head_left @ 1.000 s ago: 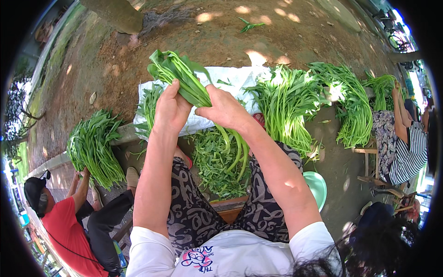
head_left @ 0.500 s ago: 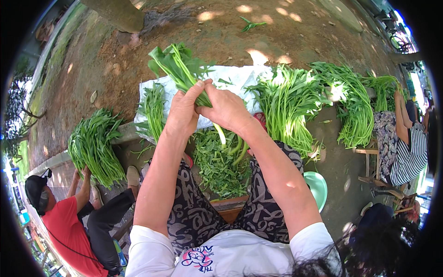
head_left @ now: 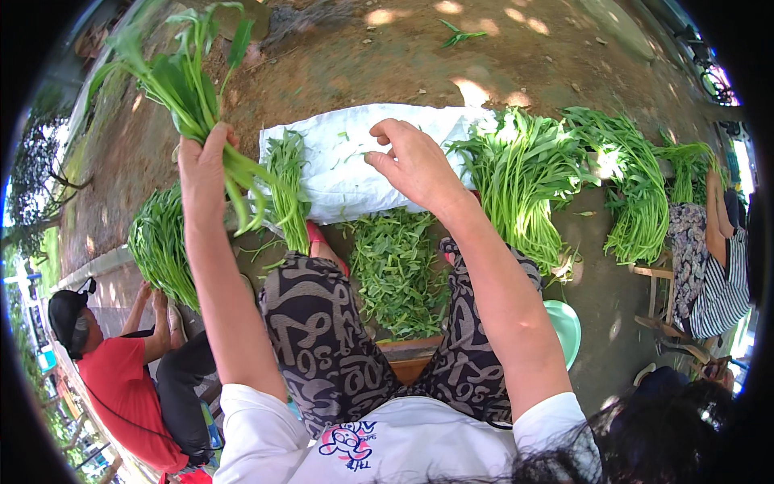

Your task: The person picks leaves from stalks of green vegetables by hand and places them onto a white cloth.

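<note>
A bunch of leafy greens (head_left: 187, 93) is up in the air beyond the left edge of the white sheet (head_left: 343, 165), leaves pointing away from the person and stems trailing back across that edge. The left hand (head_left: 206, 161) is wrapped round its stems, fingers and thumb closed firmly on them. The right hand (head_left: 411, 161) is above the sheet, bare, with thumb and curled fingers spread apart and nothing between them.

A smaller bunch (head_left: 288, 181) lies over the sheet's left end, its stems hanging past the near edge. A big pile of long-stemmed greens (head_left: 520, 181) covers the sheet's right end. Just off the near edge, between the person's feet, is a heap of cut leaves (head_left: 395, 274). A pale green basin (head_left: 564, 331) stands beside the person's right leg. Farther left, a person in a red shirt (head_left: 133, 399) sits near another pile (head_left: 164, 246).
</note>
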### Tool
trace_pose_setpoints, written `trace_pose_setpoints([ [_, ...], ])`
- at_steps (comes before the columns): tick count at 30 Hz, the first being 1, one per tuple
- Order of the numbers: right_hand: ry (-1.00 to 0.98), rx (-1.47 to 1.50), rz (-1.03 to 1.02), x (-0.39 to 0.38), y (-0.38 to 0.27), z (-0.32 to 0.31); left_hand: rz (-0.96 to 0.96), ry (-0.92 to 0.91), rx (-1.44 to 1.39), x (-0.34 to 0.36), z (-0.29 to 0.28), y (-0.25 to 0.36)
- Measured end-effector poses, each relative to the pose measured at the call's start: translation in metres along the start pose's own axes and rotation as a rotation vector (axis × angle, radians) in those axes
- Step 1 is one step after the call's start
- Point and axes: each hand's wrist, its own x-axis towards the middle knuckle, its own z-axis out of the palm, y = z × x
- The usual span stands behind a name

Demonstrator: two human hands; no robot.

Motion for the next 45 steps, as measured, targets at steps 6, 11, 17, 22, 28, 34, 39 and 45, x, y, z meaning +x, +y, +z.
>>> trace_pose_setpoints([
  [6, -0.074, -0.035, -0.015, -0.001, -0.002, 0.003, -0.019, 0.036, 0.387, 0.012, -0.068, -0.028],
  [11, -0.085, -0.079, -0.070, -0.002, 0.003, 0.007, -0.022, 0.187, 0.812, 0.016, -0.095, -0.126],
  [17, -0.153, -0.118, -0.042, -0.003, -0.003, 0.003, -0.341, 0.049, 1.054, -0.029, -0.057, -0.253],
  [22, -0.204, -0.153, -0.027, -0.004, -0.002, 0.002, -0.591, -0.236, 1.053, -0.078, -0.038, -0.304],
  [28, -0.246, -0.189, -0.004, -0.006, -0.005, 0.000, -0.499, -0.268, 1.036, -0.080, -0.037, -0.338],
  [34, -0.286, -0.199, -0.015, -0.005, -0.005, 0.005, -0.482, -0.303, 0.941, -0.074, -0.048, -0.364],
  [39, -0.287, -0.219, -0.048, -0.006, -0.003, 0.006, -0.592, -0.335, 0.913, -0.067, -0.049, -0.334],
  [45, -0.328, -0.264, -0.050, -0.005, -0.008, 0.004, -0.154, -0.245, 0.896, -0.054, -0.035, -0.258],
])
